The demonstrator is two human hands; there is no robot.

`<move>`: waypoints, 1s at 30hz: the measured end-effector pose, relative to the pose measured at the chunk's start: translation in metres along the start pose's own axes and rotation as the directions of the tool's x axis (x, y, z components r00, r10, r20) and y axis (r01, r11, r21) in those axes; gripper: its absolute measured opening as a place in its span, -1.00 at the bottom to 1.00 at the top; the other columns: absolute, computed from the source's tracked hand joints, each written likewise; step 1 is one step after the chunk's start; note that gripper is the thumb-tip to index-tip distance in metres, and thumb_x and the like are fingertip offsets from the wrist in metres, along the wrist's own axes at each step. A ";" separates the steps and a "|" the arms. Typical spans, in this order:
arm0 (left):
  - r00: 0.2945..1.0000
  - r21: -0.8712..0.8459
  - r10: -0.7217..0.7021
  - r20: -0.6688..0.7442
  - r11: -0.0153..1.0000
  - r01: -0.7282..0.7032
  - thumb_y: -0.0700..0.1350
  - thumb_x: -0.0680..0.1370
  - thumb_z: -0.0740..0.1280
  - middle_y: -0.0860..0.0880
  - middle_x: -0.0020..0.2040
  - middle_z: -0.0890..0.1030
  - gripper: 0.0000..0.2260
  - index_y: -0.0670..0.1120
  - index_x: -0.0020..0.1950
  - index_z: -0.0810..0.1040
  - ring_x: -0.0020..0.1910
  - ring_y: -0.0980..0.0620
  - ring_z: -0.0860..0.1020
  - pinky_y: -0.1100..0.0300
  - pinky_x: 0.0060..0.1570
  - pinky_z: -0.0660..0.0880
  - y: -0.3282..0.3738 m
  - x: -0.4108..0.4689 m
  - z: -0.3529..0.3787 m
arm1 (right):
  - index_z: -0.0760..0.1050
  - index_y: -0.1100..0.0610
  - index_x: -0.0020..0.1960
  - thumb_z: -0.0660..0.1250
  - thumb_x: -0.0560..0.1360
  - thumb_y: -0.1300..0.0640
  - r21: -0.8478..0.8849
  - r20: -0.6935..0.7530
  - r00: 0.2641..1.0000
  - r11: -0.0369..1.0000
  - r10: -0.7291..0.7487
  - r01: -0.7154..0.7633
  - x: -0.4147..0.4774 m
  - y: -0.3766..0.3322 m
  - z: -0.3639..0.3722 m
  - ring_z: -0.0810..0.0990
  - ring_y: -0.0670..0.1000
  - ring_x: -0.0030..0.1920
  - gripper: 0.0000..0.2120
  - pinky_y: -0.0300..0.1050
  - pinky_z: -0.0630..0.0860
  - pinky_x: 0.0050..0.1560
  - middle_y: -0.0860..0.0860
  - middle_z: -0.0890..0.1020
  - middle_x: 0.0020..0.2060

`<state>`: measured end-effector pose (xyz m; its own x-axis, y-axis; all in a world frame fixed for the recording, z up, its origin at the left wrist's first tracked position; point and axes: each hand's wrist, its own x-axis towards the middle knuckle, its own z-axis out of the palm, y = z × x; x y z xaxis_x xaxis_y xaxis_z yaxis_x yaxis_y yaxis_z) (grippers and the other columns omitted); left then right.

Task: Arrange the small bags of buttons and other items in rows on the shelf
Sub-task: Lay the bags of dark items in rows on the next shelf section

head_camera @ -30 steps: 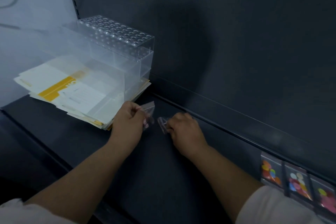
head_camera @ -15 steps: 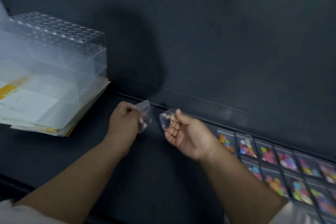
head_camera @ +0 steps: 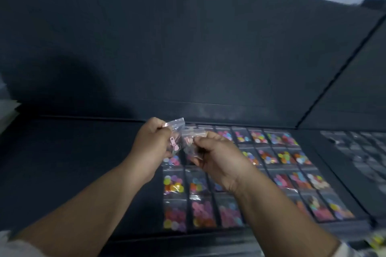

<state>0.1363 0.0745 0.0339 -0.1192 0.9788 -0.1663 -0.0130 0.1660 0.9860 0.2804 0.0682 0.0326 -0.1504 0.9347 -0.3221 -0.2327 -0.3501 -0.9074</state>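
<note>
Two bags are up off the shelf [head_camera: 73, 173], one per hand. The left hand [head_camera: 152, 144] has its fingers curled and pinches the left bag [head_camera: 177, 126] near its top edge; a pink slider-like piece shows inside. The right hand [head_camera: 219, 158] is curled as well, thumb and fingertips pinching the right bag [head_camera: 190, 139], whose contents are too blurred to name. The bags meet edge to edge, or overlap; we cannot tell which. We judge that a grip near the top lets the contents hang and be compared before each bag is given a slot.

Both hands hover over the left end of the rows [head_camera: 269, 156]. There the button bags lie flat and close together in lines running from back to front, so that every colour mix shows. The bare shelf to the left of them looks like the natural spot for the next column.

The surface is dark and matte, with a low lip along the back. A dark back panel [head_camera: 188, 48] rises behind it and carries a soft shadow at left. At far right lie grey bags [head_camera: 365, 152], blurred. The light is dim, and a pale wall shows above.
</note>
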 end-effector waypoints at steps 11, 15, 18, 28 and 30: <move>0.963 0.051 -0.027 0.269 0.999 0.013 -0.24 0.56 0.20 -0.15 -0.23 0.52 -0.86 -0.08 -0.18 0.43 -0.27 -0.09 0.50 -0.01 -0.22 0.56 -0.010 -0.124 0.188 | 0.42 0.14 -0.28 0.20 0.54 0.34 -0.132 -0.260 0.942 0.974 -0.213 0.184 -0.159 -0.004 -0.170 0.43 -0.04 -0.50 -0.75 -0.19 0.35 -0.40 0.04 0.49 -0.48; 0.913 0.051 -0.058 0.404 0.998 0.041 -0.10 0.56 0.27 -0.23 -0.06 0.60 -0.92 -0.07 -0.10 0.51 -0.16 -0.13 0.54 -0.10 -0.05 0.56 -0.016 -0.167 0.247 | 0.44 0.17 -0.29 0.20 0.55 0.37 -0.162 -0.333 0.903 0.960 -0.270 0.228 -0.212 -0.005 -0.221 0.43 -0.08 -0.53 -0.74 -0.30 0.42 -0.47 0.06 0.50 -0.47; 0.867 0.060 -0.064 0.494 0.997 0.039 -0.10 0.50 0.39 -0.19 -0.08 0.62 -0.91 -0.09 -0.11 0.53 -0.16 -0.11 0.55 -0.07 -0.04 0.56 -0.019 -0.195 0.289 | 0.42 0.20 -0.21 0.21 0.55 0.35 -0.195 -0.396 0.865 0.949 -0.309 0.250 -0.243 -0.003 -0.259 0.44 -0.10 -0.54 -0.82 -0.30 0.41 -0.47 0.09 0.50 -0.43; 0.796 0.209 -0.072 0.601 0.976 -0.069 -0.22 0.51 0.37 -0.15 -0.24 0.55 -0.91 -0.16 -0.19 0.50 -0.30 -0.05 0.48 0.14 -0.29 0.43 -0.024 -0.225 0.401 | 0.45 0.15 -0.07 0.37 0.41 0.42 -0.238 -0.455 0.852 0.957 -0.258 0.163 -0.312 -0.003 -0.363 0.46 -0.01 -0.28 -0.77 -0.24 0.40 -0.31 0.09 0.54 -0.22; 0.769 0.215 -0.079 0.634 0.973 -0.077 -0.22 0.51 0.37 -0.13 -0.24 0.55 -0.91 -0.15 -0.18 0.51 -0.31 -0.03 0.47 0.15 -0.31 0.42 -0.025 -0.224 0.421 | 0.45 0.12 -0.10 0.37 0.40 0.42 -0.272 -0.471 0.849 0.955 -0.242 0.121 -0.317 -0.006 -0.381 0.49 0.03 -0.22 -0.76 -0.17 0.42 -0.24 0.09 0.56 -0.22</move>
<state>0.5812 -0.0986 0.0436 0.5388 0.8158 -0.2104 0.2105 0.1115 0.9712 0.6955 -0.2025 0.0376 0.3809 0.9067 -0.1812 0.0214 -0.2046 -0.9786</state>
